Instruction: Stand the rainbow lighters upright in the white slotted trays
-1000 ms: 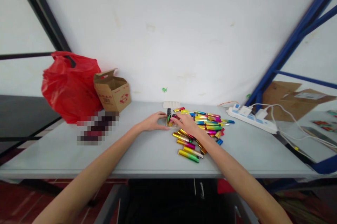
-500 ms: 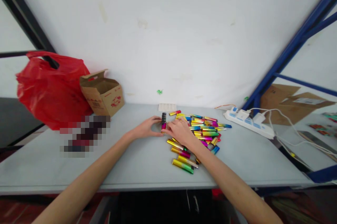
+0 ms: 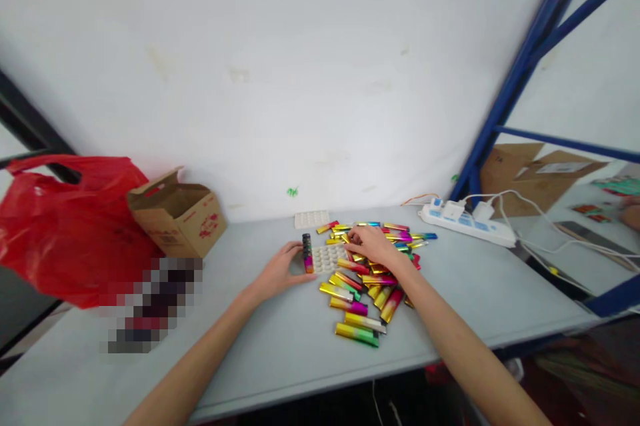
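Note:
A white tray with rows of round pockets (image 3: 329, 257) lies on the table, and a row of upright lighters with black tops (image 3: 307, 254) stands at its left end. My left hand (image 3: 277, 274) cups that row, thumb at the near end and fingers at the far end. To the right spreads a pile of shiny yellow, red, green and purple lighters (image 3: 383, 279). My right hand (image 3: 373, 244) is over the back of the pile with its fingers curled down; what they hold, if anything, is hidden.
A second white tray (image 3: 312, 219) lies by the wall. An open cardboard box (image 3: 187, 225) and a red plastic bag (image 3: 83, 233) stand at the left. A power strip (image 3: 467, 225) with cables is at the right, near a blue frame (image 3: 505, 89).
My right hand has moved right, from the lighter row to the pile, uncovering the tray. My left hand stays around the row. The view has shifted and tilted.

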